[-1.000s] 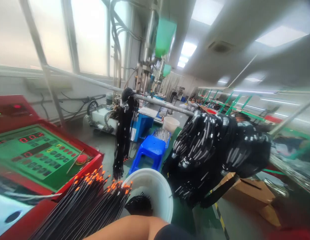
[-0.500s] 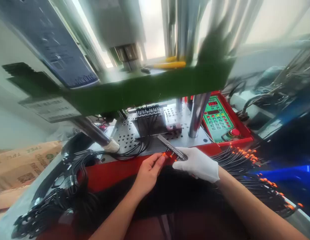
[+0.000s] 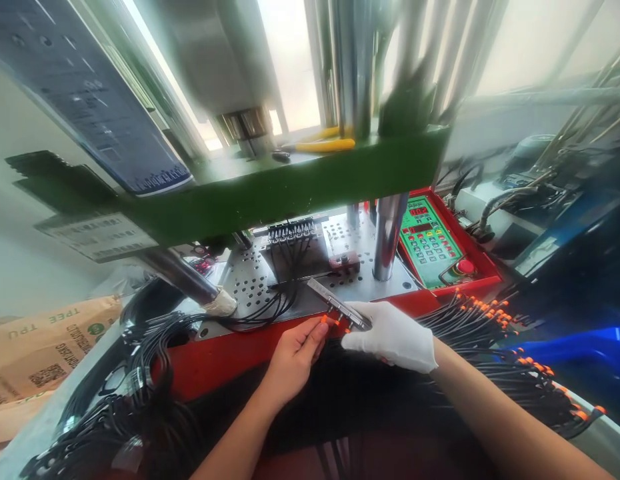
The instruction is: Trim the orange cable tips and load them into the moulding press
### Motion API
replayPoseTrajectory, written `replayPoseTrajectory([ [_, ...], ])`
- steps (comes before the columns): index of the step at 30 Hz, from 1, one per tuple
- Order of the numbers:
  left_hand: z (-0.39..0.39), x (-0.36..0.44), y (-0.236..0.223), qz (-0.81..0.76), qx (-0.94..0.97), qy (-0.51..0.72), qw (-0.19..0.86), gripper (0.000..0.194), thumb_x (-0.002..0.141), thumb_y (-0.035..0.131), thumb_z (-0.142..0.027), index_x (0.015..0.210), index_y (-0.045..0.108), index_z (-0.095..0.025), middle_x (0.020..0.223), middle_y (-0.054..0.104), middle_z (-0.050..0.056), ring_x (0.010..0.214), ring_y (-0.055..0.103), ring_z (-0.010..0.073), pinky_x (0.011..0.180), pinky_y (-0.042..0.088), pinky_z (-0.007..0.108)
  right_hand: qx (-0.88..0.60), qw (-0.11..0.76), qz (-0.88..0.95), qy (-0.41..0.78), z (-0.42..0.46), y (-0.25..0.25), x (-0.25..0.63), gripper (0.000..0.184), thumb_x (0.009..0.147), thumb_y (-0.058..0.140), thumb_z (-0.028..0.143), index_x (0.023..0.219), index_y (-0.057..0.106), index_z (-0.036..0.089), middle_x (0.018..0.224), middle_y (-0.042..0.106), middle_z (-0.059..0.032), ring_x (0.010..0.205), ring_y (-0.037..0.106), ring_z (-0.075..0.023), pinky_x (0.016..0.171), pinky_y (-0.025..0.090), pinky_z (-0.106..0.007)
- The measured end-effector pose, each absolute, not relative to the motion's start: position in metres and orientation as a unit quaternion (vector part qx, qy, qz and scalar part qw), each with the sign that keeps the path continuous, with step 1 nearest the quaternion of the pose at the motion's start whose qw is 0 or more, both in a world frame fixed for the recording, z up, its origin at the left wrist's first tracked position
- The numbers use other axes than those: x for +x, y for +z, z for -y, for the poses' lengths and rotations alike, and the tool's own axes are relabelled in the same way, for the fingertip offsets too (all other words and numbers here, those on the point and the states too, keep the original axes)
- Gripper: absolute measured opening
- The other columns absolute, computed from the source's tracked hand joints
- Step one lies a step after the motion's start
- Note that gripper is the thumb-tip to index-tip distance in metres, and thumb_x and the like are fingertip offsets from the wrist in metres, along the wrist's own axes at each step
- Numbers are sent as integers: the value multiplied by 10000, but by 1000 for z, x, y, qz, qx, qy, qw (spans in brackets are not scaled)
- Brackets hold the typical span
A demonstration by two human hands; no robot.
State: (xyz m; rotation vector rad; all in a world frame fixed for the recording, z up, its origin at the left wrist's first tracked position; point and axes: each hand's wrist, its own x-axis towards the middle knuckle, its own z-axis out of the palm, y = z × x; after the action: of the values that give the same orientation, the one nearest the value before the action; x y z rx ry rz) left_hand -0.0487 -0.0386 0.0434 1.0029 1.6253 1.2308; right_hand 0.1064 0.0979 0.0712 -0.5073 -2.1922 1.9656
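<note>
My right hand (image 3: 390,335), in a white glove, is closed around one end of a narrow metal bar (image 3: 337,303) with slots along it. The bar slants up and to the left in front of the press bed. Several small orange-tipped cable ends (image 3: 339,321) stick out along its lower edge. Bare, my left hand (image 3: 299,350) pinches one orange-tipped cable end (image 3: 325,320) at the bar's edge. Behind the bar, a dark mould block (image 3: 297,260) on the bed holds a row of metal fittings (image 3: 291,231) with black cables running from it.
A green press beam (image 3: 300,173) spans above, with yellow-handled pliers (image 3: 325,145) on it. Steel columns (image 3: 387,240) flank the perforated bed (image 3: 250,287). To the right are a red control box (image 3: 483,277) and orange-tipped cables (image 3: 485,310); black cables (image 3: 155,360) and a paper sack (image 3: 55,353) lie left.
The view has shifted slightly, so the press sits a little lower and further left. Both hands stay at the bar, my left fingers still pinching an orange-tipped end.
</note>
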Motion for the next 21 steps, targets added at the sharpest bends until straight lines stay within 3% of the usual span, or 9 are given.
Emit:
replayPoseTrajectory([
  [4,39,-51,46,-622,394,491,465,325,902,454,-430,750,503,-147,586,275,-53,504,239,69,450,174,223,-159,72,743,646,-97,71,106,366,743,643,266,1104,624,208,699,539,53,547,416,-65,517,354,-163],
  [9,41,-55,44,-594,378,502,502,307,902,463,-419,783,511,-140,583,245,-62,483,202,56,438,139,225,-151,71,749,642,-97,68,106,410,737,650,298,1132,612,198,784,570,30,630,447,-92,586,380,-176],
  [14,40,-56,46,-567,368,502,540,287,918,441,-397,826,520,-137,574,252,-65,459,212,51,425,137,226,-148,57,750,643,-98,68,107,374,746,638,302,1111,620,221,696,525,53,571,401,-79,534,350,-171],
  [18,39,-55,47,-575,368,519,515,227,909,467,-386,898,499,-162,580,280,-71,457,225,52,419,168,208,-143,68,749,644,-98,68,107,395,738,639,287,1126,615,218,759,555,43,629,433,-92,587,376,-181],
  [21,39,-55,47,-607,386,524,457,222,889,501,-389,881,504,-168,633,389,-47,485,316,58,434,245,197,-143,69,750,642,-98,68,107,407,741,631,275,1142,610,209,787,572,35,658,463,-104,610,389,-192],
])
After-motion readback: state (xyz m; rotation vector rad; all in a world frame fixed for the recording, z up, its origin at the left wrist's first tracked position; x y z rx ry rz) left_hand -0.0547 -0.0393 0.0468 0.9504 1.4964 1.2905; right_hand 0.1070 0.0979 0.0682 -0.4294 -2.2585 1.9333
